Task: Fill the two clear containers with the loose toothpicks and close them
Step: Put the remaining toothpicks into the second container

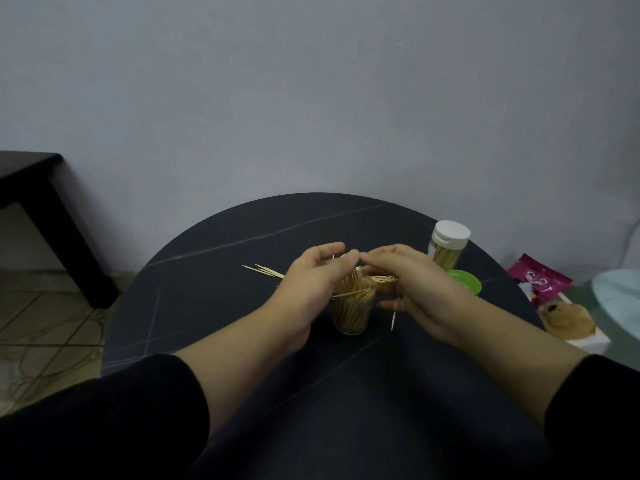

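Round dark table (pixel 214 306) occupies the lower centre of the frame. One clear container (pixel 353 315) stands upright at the centre of the table, without a lid and packed with toothpicks that rise above its rim. The left hand (pixel 311 285) is arched over the container's left side and the right hand (pixel 419 289) over its right side, fingers of both curved, and their fingertips meet above the container's mouth. A short bundle of toothpicks shows under the right hand's fingers. It cannot be told whether either hand is pinching sticks or only cupped over them. Loose toothpicks (pixel 263 270) lie flat on the table just left of the left hand. A single toothpick (pixel 393 318) lies below the right thumb. A second container (pixel 446 254), filled and capped with a white lid, stands at the upper right of the table. A green lid (pixel 465 280) lies just in front of it. At the right edge of the frame sit a pink packet (pixel 540 277) and a plush bear (pixel 568 318).
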